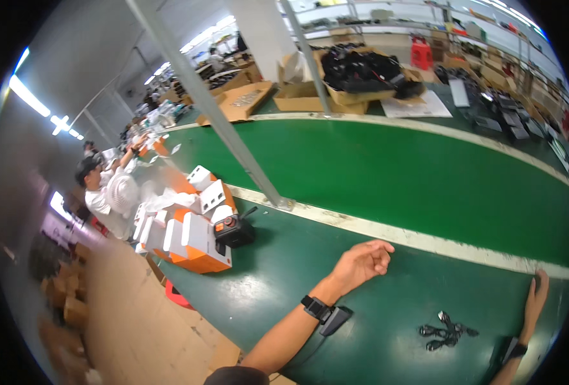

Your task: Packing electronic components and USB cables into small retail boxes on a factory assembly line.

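Observation:
My left hand is over the green table, close to the pale rail of the belt. Its fingers are loosely bent and apart, with nothing seen in them. At the far right my right hand has its fingers stretched out beside the same rail and holds nothing visible. Between my forearms, nearer to me, lies a small group of black coiled cables. Both wrists wear dark straps with a device. Left of my left hand stands a black boxy device with an orange detail, against white-and-orange boxes.
A green conveyor belt runs past the table behind the pale rail. A metal post rises from that rail. Beyond are cartons of black items. People work on the left near a white fan. A red stool shows below the table edge.

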A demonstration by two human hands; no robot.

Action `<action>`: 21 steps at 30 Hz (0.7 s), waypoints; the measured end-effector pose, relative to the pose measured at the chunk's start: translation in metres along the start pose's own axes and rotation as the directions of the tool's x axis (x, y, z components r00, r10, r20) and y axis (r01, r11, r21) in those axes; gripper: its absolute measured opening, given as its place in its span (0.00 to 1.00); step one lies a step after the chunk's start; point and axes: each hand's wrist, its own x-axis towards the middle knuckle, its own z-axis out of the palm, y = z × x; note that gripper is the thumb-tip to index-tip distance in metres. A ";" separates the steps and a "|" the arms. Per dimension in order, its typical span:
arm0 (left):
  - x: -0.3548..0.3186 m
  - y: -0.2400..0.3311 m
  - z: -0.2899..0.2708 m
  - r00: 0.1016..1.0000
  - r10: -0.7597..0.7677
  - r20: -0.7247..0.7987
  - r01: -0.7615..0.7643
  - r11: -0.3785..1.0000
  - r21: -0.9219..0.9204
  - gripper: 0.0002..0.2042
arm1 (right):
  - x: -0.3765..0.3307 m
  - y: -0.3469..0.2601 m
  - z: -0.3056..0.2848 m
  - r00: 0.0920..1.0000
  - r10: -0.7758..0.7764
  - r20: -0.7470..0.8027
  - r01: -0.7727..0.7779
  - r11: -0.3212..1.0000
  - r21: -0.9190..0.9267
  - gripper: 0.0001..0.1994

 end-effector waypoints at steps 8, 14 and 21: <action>-0.013 0.007 0.002 0.992 0.003 -0.123 0.003 0.999 0.044 0.18 | 0.005 -0.074 0.004 0.999 -0.016 -0.032 0.017 0.999 0.044 0.13; -0.007 0.005 0.011 0.994 0.019 -0.111 -0.012 0.998 0.059 0.17 | 0.009 -0.089 -0.016 0.999 0.036 -0.027 -0.035 0.999 0.014 0.13; -0.006 0.014 0.021 0.984 0.029 -0.174 -0.040 0.997 -0.059 0.15 | 0.011 -0.086 -0.012 1.000 0.023 0.002 -0.023 0.999 0.033 0.12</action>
